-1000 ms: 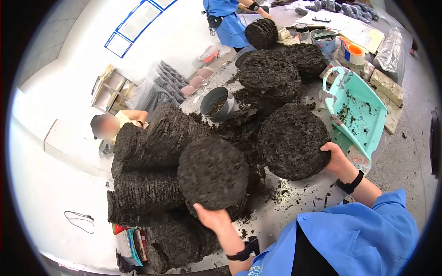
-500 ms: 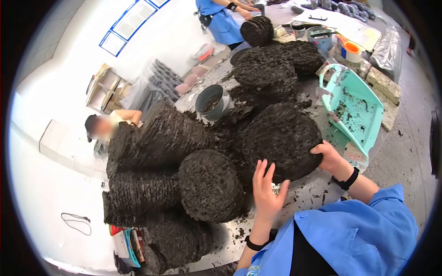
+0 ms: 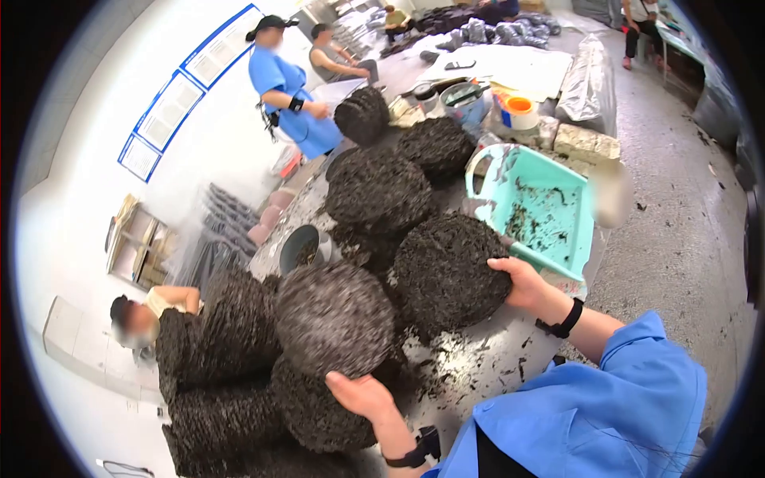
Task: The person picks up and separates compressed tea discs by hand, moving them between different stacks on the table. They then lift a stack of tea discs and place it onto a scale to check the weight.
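Note:
A dark, round, flat cake of shredded material (image 3: 335, 319), slightly blurred, is held at its lower edge by my left hand (image 3: 360, 395), with the thumb over its face and the other fingers hidden. My right hand (image 3: 518, 284) grips the right edge of another dark round cake (image 3: 448, 275), thumb on top. The two cakes are side by side above the metal table (image 3: 470, 362). Below the left cake is a further round one (image 3: 319, 410), at the end of stacked rolls (image 3: 227, 422).
Dark round stacks (image 3: 378, 190) stand beyond my hands, near a grey pot (image 3: 305, 248). A teal tray (image 3: 546, 209) with scraps lies at the right, with a white bucket (image 3: 518, 111) behind it. A co-worker in blue (image 3: 295, 95) stands beyond; others are farther off.
The view has shifted, bringing more of the room in. My left hand has moved left, away from the right cake, and now holds a separate round cake. My right hand remains on its cake.

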`<action>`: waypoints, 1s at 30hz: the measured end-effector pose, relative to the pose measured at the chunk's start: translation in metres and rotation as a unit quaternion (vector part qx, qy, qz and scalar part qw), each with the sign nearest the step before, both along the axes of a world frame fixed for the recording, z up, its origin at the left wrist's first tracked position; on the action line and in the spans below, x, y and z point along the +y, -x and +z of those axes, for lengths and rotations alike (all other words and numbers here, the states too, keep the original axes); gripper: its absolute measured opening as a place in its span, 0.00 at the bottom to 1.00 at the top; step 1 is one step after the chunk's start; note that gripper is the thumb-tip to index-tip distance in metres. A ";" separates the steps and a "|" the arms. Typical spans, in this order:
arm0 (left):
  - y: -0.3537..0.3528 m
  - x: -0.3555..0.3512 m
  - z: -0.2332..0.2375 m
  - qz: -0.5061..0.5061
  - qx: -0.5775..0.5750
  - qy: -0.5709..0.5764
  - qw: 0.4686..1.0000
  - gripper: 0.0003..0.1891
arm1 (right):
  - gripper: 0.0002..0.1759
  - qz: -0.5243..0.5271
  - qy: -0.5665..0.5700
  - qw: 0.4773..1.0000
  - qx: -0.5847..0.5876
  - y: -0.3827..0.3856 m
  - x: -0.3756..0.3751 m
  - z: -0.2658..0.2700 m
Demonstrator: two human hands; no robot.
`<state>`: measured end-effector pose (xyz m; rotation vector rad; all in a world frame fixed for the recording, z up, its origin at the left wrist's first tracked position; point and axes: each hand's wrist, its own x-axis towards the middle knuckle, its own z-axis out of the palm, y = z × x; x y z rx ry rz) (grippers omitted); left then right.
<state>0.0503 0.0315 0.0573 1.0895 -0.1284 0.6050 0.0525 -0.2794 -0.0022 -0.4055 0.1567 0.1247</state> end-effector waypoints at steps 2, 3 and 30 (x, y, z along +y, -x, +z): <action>0.002 0.008 0.004 0.026 0.079 0.049 0.995 0.27 | 0.20 -0.006 -0.008 1.000 0.011 0.000 -0.003 -0.007; 0.002 0.011 0.001 0.000 0.072 0.078 0.994 0.27 | 0.20 -0.004 -0.009 1.000 0.010 0.000 -0.005 -0.008; 0.072 -0.012 -0.025 -0.117 0.185 0.079 0.972 0.23 | 0.26 0.050 0.145 0.988 -0.035 -0.008 0.089 0.066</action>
